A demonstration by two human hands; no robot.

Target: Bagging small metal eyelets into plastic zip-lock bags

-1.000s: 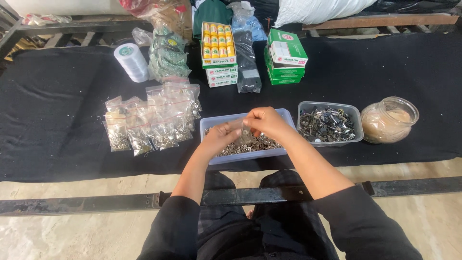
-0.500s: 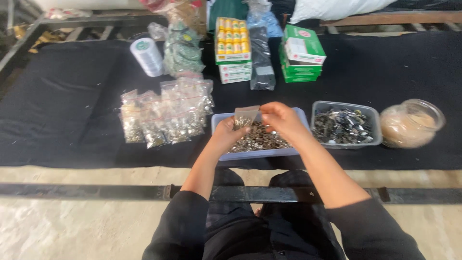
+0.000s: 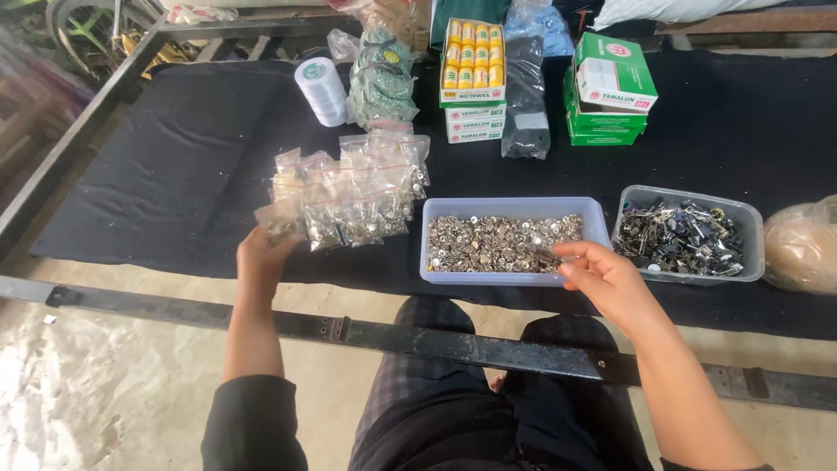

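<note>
My left hand (image 3: 260, 257) is out at the left, gripping a small clear bag of metal pieces (image 3: 279, 222) at the near-left end of a pile of several similar filled bags (image 3: 357, 187) on the black cloth. My right hand (image 3: 602, 279) rests at the front right corner of a pale blue tray (image 3: 514, 274) full of small silver metal snaps. Its fingers are curled and pinched over the snaps; whether it holds any is too small to tell.
A clear tray of dark metal clips (image 3: 684, 235) stands right of the blue tray, with a bagged round thing (image 3: 802, 244) beyond it. At the back are a white spool (image 3: 321, 89), a green-beaded bag (image 3: 382, 78), yellow and green boxes (image 3: 473, 78) (image 3: 610, 87). A metal bar (image 3: 436, 344) crosses near my knees.
My hands were together over the blue tray holding a small bag. My left hand has since carried the bag left to the pile, and my right hand has dropped to the tray's right corner.
</note>
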